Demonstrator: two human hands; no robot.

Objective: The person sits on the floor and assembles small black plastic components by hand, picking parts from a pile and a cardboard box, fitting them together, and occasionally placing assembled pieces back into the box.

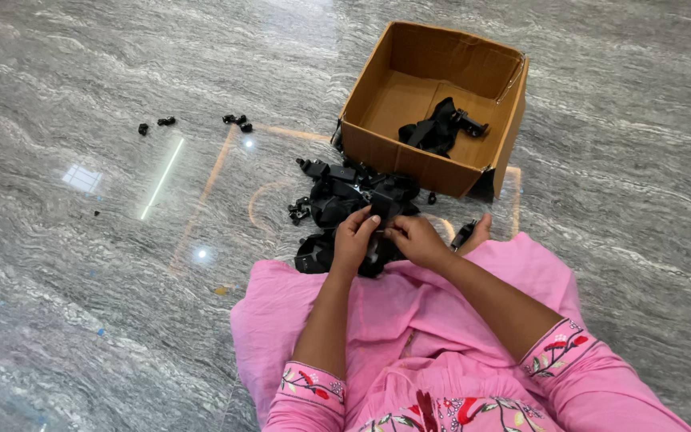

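So from my remote seat, looking down through the head cam: both hands are pinched in on the same small black plastic-and-strap piece (381,210). The left hand (353,240) has its fingers curled over the piece from the left, thumb side tucked under, and the right hand (416,240) nips it from the right with fingertips closed on the edge. Both grips look tight on it, nothing slack between them. The piece sits just above the person's lap, right at the near edge of the messy heap of black straps and buckles (345,204) lying on the grey veined marble floor (81,280).

That heap touches the front of the open brown cardboard box (377,152), which sits toward the far right part of the floor. Inside the box, on its bottom, is one more bundle of black strap with a clip (441,128), lying toward the right wall.

Just right of the right hand there's a thin black clip-like bit (464,234) resting on the floor by the pink fabric. I can't tell exactly what it is.

Off to the left, well apart from the heap, a few small black loose parts (237,122) sit scattered on the floor, with another pair of tiny black bits (157,124) further left.

The person wears a pink garment with embroidered floral cuffs (409,336) that spreads over the floor at the near edge.
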